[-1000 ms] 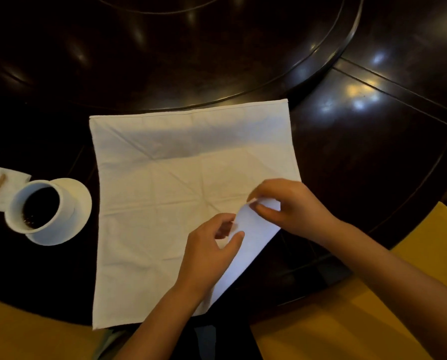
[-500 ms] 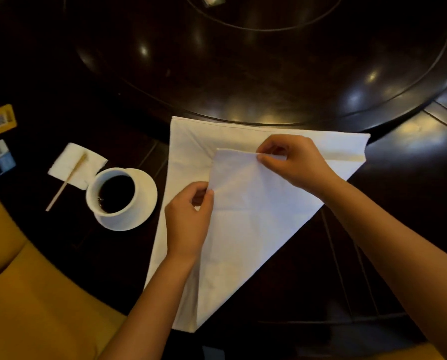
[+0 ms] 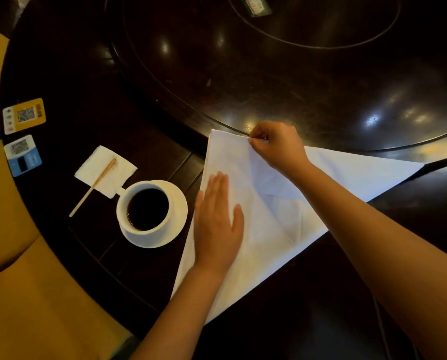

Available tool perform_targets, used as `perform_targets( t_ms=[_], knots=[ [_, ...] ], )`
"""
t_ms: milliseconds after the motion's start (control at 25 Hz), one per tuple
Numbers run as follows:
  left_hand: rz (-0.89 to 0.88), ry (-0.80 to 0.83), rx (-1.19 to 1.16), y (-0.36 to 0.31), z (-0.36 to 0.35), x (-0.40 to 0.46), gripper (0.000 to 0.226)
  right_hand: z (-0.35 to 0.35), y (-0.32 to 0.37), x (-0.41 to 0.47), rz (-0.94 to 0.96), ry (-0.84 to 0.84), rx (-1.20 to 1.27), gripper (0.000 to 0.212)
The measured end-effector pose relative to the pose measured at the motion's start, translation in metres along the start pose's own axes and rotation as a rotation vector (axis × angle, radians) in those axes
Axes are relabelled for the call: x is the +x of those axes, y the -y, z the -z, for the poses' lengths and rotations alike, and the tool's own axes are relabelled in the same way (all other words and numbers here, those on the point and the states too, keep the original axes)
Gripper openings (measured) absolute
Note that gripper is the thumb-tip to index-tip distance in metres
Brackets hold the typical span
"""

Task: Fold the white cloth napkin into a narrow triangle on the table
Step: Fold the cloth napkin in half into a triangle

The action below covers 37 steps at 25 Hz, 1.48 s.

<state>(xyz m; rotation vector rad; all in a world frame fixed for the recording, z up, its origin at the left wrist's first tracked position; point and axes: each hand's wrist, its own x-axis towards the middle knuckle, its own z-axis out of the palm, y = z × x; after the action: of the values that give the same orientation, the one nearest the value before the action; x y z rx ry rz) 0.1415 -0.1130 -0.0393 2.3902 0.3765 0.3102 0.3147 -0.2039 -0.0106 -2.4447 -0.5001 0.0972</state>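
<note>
Head view, sole view.

Item: white cloth napkin [image 3: 266, 229], laid flat on the dark round table [image 3: 243, 74], near edge, directly in front of the person. Form at present: a broad triangle, folded once on the diagonal. The long folded edge is seen to run from the near tip at lower centre to the far-right tip; a shorter side rises along the left to the top corner. A narrow triangle is judged not yet reached.

Left hand [image 3: 218, 224]: laid flat, palm down, fingers extended, pressed on the left part of the napkin. Nothing is gripped.

Right hand [image 3: 277, 148]: closed in a pinch on the napkin's upper edge just beside the top corner, where the layers are being lined up.

Governing relation: the top corner lies beyond the left hand and under the right, so the right hand is the nearer to it. The next fold is judged to call for one outer tip to be carried across, with the cloth pinned by the flat hand.

Adjacent: a cup of dark coffee [image 3: 147, 209] on a saucer [image 3: 177, 229], just beside the napkin's left side, apparently not touching; a spill risk is noted. A paper napkin [image 3: 97, 165] bearing a stirrer [image 3: 92, 188] is placed further left.

Obscured: the right forearm covers part of the cloth's middle, and the pinched layers cannot be counted.
</note>
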Motion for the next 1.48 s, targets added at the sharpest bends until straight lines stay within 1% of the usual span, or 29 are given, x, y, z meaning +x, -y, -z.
perform_targets(
  t_ms=[120,200,240,320,360,400,440,480,520,600,640,680,800,920,1000,1080,1240,1480],
  knots=[
    [-0.109,0.144,0.251,-0.002,-0.021,-0.014,0.061,-0.006,-0.003,0.007,-0.009,0.002,-0.033,0.015],
    [-0.118,0.232,0.374,-0.002,-0.033,-0.020,0.064,-0.009,-0.001,0.009,0.002,-0.002,-0.055,0.015],
    [-0.115,0.266,0.421,0.001,-0.038,-0.022,0.065,-0.010,0.000,0.008,0.029,-0.033,-0.083,0.016],
    [-0.106,0.311,0.488,0.008,-0.043,-0.028,0.066,-0.009,-0.003,-0.004,0.175,-0.163,-0.209,0.023],
    [-0.111,0.321,0.508,0.011,-0.045,-0.030,0.067,-0.006,-0.006,-0.017,0.265,-0.210,-0.249,0.027],
    [-0.126,0.324,0.520,0.014,-0.046,-0.032,0.066,-0.004,-0.012,-0.035,0.349,-0.221,-0.265,0.029],
    [-0.146,0.325,0.529,0.015,-0.047,-0.033,0.064,-0.003,-0.023,-0.057,0.425,-0.194,-0.284,0.030],
    [-0.163,0.324,0.542,0.016,-0.047,-0.033,0.063,-0.003,-0.037,-0.081,0.476,-0.128,-0.320,0.033],
    [-0.173,0.322,0.559,0.016,-0.047,-0.034,0.063,-0.002,-0.050,-0.105,0.483,-0.021,-0.373,0.038],
    [-0.179,0.329,0.582,0.017,-0.048,-0.033,0.065,-0.002,-0.076,-0.143,0.370,0.221,-0.470,0.052],
    [-0.187,0.343,0.587,0.016,-0.048,-0.033,0.065,-0.001,-0.086,-0.157,0.280,0.298,-0.488,0.057],
    [-0.204,0.365,0.595,0.016,-0.048,-0.034,0.065,-0.002,-0.092,-0.169,0.201,0.329,-0.491,0.059],
    [-0.303,0.453,0.605,0.014,-0.049,-0.038,0.065,-0.004,-0.092,-0.205,0.053,0.286,-0.489,0.060],
    [-0.468,0.509,0.572,0.012,-0.052,-0.052,0.062,-0.004,-0.085,-0.255,-0.091,0.205,-0.459,0.061],
    [-0.571,0.535,0.556,0.010,-0.053,-0.066,0.063,-0.003,-0.078,-0.288,-0.166,0.163,-0.416,0.060],
    [-0.645,0.560,0.543,0.008,-0.052,-0.080,0.065,-0.003,-0.074,-0.316,-0.215,0.159,-0.408,0.061],
    [-0.681,0.588,0.537,0.006,-0.050,-0.090,0.064,-0.005,-0.068,-0.338,-0.257,0.161,-0.422,0.062],
    [-0.703,0.609,0.557,0.009,-0.042,-0.092,0.062,0.000,-0.064,-0.342,-0.251,0.181,-0.435,0.061]
  ],
)
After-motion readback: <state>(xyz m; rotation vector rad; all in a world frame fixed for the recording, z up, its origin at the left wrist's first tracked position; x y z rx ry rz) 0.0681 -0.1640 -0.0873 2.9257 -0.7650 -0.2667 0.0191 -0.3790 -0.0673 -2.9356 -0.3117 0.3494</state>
